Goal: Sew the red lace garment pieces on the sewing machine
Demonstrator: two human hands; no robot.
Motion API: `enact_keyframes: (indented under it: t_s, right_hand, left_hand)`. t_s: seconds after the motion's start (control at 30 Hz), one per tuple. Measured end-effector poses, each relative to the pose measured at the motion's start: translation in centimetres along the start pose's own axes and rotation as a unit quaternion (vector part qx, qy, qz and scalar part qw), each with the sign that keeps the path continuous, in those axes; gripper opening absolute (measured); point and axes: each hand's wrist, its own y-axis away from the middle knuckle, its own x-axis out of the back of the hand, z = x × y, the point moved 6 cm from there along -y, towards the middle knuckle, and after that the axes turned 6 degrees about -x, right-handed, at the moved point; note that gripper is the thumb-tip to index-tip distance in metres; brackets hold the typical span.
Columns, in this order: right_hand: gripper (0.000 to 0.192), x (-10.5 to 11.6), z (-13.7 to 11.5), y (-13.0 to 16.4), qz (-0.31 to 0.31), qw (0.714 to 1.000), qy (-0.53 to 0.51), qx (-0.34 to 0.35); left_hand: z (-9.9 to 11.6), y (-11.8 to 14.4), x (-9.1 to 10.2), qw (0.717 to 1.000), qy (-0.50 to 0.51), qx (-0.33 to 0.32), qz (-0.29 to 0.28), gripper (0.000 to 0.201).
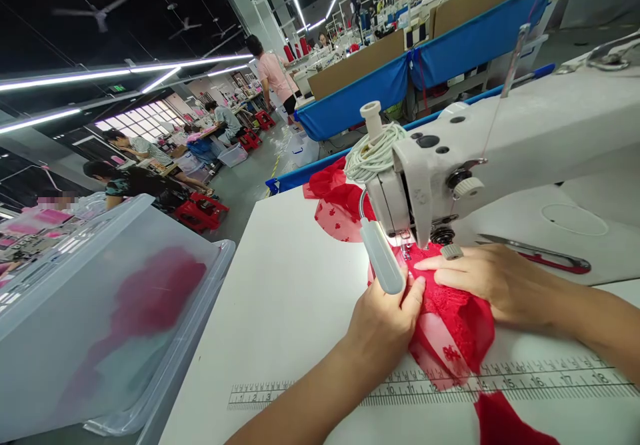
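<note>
The red lace fabric point(450, 318) lies on the white table point(290, 298) under the sewing machine point(450, 165) head. The left hand point(385, 325) pinches its near edge; the right hand point(480, 278) presses flat on it, fingers extended, keeping the piece flat beside the needle. 1 pair of scissors point(540, 255) lies behind.

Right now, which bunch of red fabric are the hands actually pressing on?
The red lace piece under the sewing machine, pinned by the left hand and right hand. The other red bunch sits untouched in the plastic bin.
</note>
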Motion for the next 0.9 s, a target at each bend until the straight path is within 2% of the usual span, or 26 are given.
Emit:
enact_keyframes:
  t_s: [0.17,0.43,0.63,0.9]
  right_hand:
    - [0.017,0.4,-0.5,0.2,0.045,0.999,0.030,0.007]
    - [0.014,-0.1,-0.1,0.4,0.008,0.998,0.056,-0.016]
    - [0.015,0.0,-0.1,0.7,0.036,0.998,0.048,-0.003]
    - [0.018,0.1,0.0,0.2,0.029,0.998,0.050,-0.021]
  left_hand:
    - [0.1,0.1,0.0,1.000,0.002,-0.011,0.003,0.035]
    - [0.1,0.1,0.2,1.000,0.005,-0.015,0.008,0.036]
    - [0.0,0.3,-0.2,1.000,-0.004,-0.016,-0.007,0.034]
    - [-0.3,0.7,-1.0,0.999,-0.019,-0.017,-0.033,0.036]
